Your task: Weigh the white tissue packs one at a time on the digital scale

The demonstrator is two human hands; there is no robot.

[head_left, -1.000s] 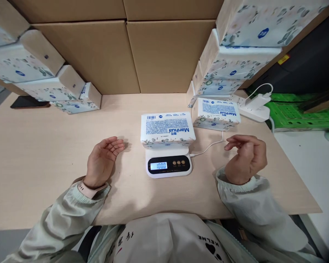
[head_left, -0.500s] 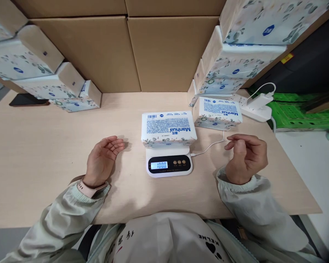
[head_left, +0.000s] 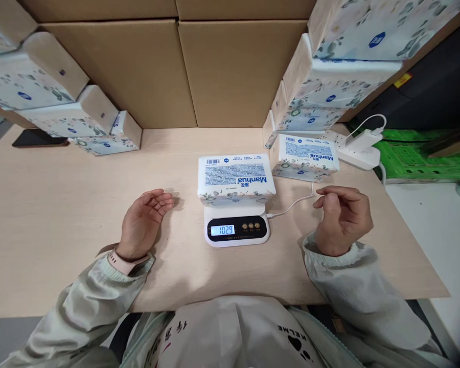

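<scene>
A white pack of tissues (head_left: 235, 178) with blue "Manhua" print lies on the platform of a white digital scale (head_left: 236, 242). The lit display (head_left: 223, 230) reads 102.9. To the left of the scale my left hand (head_left: 143, 222) rests on its edge, fingers loosely curled and apart from any object. My right hand (head_left: 343, 220) is right of the scale, near the white cable, its fingers bent and its palm bare. Neither hand touches the pack or the scale. Behind the scale on the right sits a second tissue pack (head_left: 304, 157).
Tissue packs are stacked at the left (head_left: 95, 115) and right (head_left: 310, 97). Cardboard boxes (head_left: 245, 74) stand along the back. A white cable (head_left: 295, 203) runs from the scale toward a power strip (head_left: 358, 153). A dark phone-like slab (head_left: 40, 138) lies far left.
The scale's reading has gone from 100.0 to 102.9. Both hands and the pack stay in about the same places.
</scene>
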